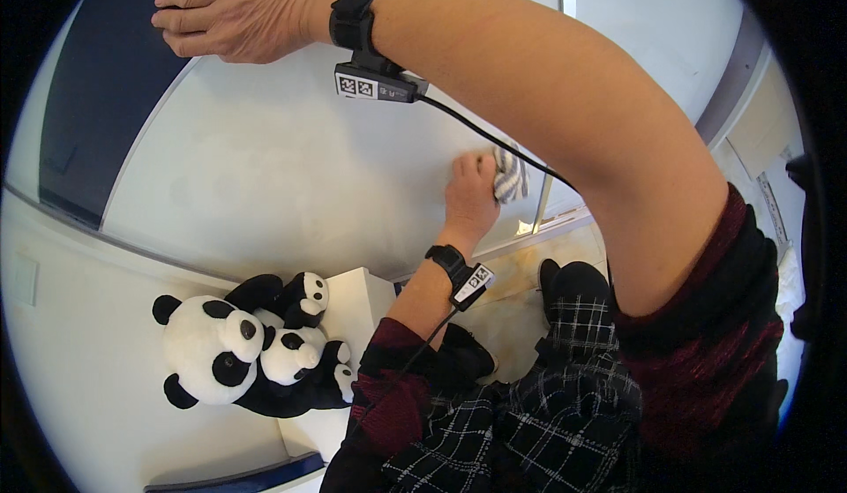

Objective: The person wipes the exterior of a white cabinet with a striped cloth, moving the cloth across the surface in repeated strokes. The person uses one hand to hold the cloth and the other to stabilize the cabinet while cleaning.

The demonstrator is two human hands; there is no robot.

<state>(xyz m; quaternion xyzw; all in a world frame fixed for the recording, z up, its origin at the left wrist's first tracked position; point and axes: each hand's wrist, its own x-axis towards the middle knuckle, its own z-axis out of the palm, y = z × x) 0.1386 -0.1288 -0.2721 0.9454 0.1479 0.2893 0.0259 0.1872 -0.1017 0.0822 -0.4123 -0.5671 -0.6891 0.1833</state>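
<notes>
My left hand [471,192] is shut on a bunched white-and-grey striped cloth [511,175], low on a white glossy door panel [278,169]. Part of the cloth sticks out on the right side of the fist. Higher up, my right hand [231,17] lies with its fingers apart where the white panel meets a dark, shiny panel [99,109]. Nothing shows in that hand, though its palm is hidden. Each wrist wears a black strap with a small cabled device.
A large panda plush toy [205,351] holding a smaller panda [291,357] sits against a white box-like piece [357,294] on the left. A metal strip [544,205] edges the white panel. Marble-look floor tiles [513,281] lie around my feet. A dark blue edge [238,476] shows at the bottom.
</notes>
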